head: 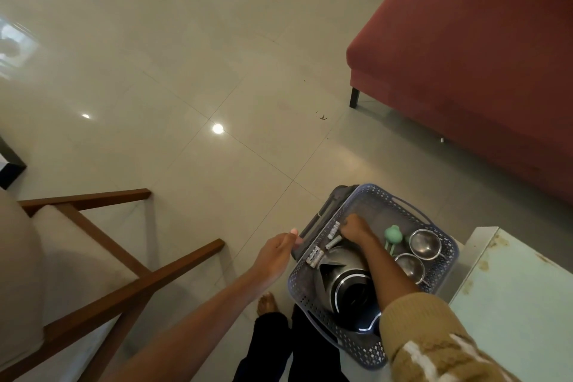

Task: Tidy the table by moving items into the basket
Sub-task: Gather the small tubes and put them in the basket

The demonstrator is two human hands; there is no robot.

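The blue-grey perforated basket stands at the end of a pale green table. It holds a black and steel kettle, two steel bowls, a green toy and three white tubes. My right hand is inside the basket with its fingers curled down against the farthest white tube; whether it holds that tube is hidden. My left hand grips the near corner of a dark grey case that lies along the basket's left side.
A wooden armchair with a pale cushion stands to the left. A red sofa fills the upper right. Glossy beige floor tiles lie between them. My bare foot and dark trouser legs show below the basket.
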